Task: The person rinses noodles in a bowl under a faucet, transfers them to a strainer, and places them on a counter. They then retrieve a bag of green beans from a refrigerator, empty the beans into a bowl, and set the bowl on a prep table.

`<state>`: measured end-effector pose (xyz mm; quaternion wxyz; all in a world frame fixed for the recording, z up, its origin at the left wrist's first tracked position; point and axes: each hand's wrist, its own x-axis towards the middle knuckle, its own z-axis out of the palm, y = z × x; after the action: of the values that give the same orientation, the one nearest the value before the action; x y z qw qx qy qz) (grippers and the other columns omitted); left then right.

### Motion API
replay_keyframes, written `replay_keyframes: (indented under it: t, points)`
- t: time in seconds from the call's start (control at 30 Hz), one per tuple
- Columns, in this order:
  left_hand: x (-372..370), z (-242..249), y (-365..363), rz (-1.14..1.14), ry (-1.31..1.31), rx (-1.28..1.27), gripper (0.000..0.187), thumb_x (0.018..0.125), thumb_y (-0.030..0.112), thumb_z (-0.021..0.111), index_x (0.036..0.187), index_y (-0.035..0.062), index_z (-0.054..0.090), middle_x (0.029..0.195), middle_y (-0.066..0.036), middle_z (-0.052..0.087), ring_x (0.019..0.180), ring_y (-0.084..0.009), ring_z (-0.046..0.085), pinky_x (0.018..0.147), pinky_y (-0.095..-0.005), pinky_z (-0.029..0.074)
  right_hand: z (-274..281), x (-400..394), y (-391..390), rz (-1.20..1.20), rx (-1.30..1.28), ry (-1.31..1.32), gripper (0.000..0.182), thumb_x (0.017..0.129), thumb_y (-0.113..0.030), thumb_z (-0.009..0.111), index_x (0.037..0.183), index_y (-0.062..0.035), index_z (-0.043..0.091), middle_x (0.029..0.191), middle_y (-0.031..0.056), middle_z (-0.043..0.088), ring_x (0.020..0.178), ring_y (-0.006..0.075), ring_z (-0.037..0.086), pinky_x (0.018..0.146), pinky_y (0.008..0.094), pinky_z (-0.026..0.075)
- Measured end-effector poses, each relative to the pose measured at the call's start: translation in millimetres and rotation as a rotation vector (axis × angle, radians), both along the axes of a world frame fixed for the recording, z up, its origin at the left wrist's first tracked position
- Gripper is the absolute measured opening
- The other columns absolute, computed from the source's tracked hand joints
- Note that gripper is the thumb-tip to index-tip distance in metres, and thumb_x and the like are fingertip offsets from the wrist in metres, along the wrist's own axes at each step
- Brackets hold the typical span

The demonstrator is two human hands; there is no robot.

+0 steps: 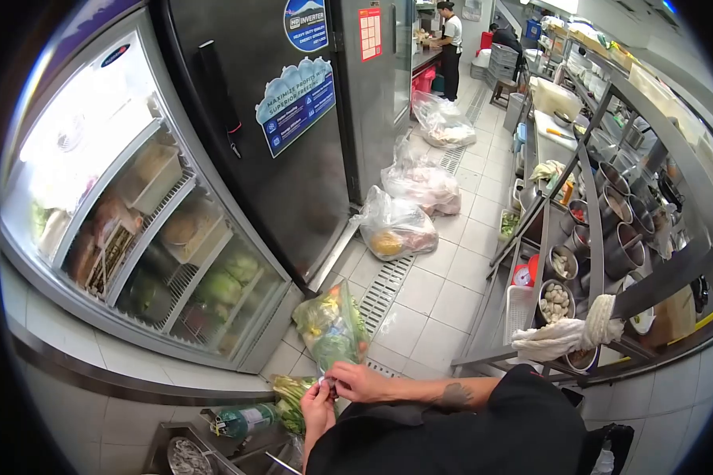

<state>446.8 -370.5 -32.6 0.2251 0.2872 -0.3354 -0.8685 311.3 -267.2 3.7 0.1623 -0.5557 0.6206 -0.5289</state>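
Note:
A clear plastic bag of mixed vegetables [330, 321] stands beyond my hands, green and yellow pieces showing through it. My left hand [317, 405] and my right hand [358, 382] meet at its near end, fingers pinched together around what looks like the bag's gathered neck. A small whitish bit shows between the fingertips. Just left of my left hand, long green leafy vegetables [290, 400] lie in a bundle. Next to them rests a green bottle with a pale label [247, 420] on its side.
A glass-door fridge [245, 332] of produce stands left, beside a dark freezer [249, 119]. Filled plastic bags [398, 229] line the floor by a drain grate [386, 293]. Metal shelving [558, 186] with pots runs along the right. A person [450, 47] stands at the far counter.

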Motion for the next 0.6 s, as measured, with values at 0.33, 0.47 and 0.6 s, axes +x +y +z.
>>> replay_keyframes:
  t: [0.33, 0.47, 0.6]
  points:
    - [17, 10, 21, 0.187, -0.103, -0.058, 0.008, 0.091, 0.004, 0.055, 0.092, 0.0021, 0.063, 0.09, -0.006, 0.063, 0.072, -0.0122, 0.058, 0.066, -0.0265, 0.048, -2, -3, -8, 0.219, 0.058, -0.055, 0.011, 0.087, -0.01, 0.062, 0.091, -0.0007, 0.061, 0.082, 0.0148, 0.058, 0.075, 0.0313, 0.06, 0.063, 0.0343, 0.048]
    - [30, 34, 22, 0.403, -0.11, -0.111, 0.011, 0.091, 0.005, 0.054, 0.096, 0.0024, 0.063, 0.097, -0.009, 0.061, 0.082, -0.0152, 0.059, 0.072, -0.0278, 0.048, 22, 3, -22, 0.385, 0.199, -0.278, 0.012, 0.09, -0.013, 0.061, 0.092, -0.0011, 0.061, 0.076, 0.0096, 0.06, 0.068, 0.0172, 0.06, 0.06, 0.0304, 0.047]
    - [58, 34, 20, 0.232, -0.491, -1.013, 0.025, 0.093, 0.015, 0.052, 0.111, 0.0008, 0.062, 0.114, -0.013, 0.057, 0.11, -0.0272, 0.051, 0.097, -0.0373, 0.039, 33, 26, -41, 0.363, 0.305, -0.473, 0.013, 0.091, -0.013, 0.061, 0.093, -0.0003, 0.063, 0.075, 0.0037, 0.061, 0.063, 0.0077, 0.056, 0.057, 0.0229, 0.046]
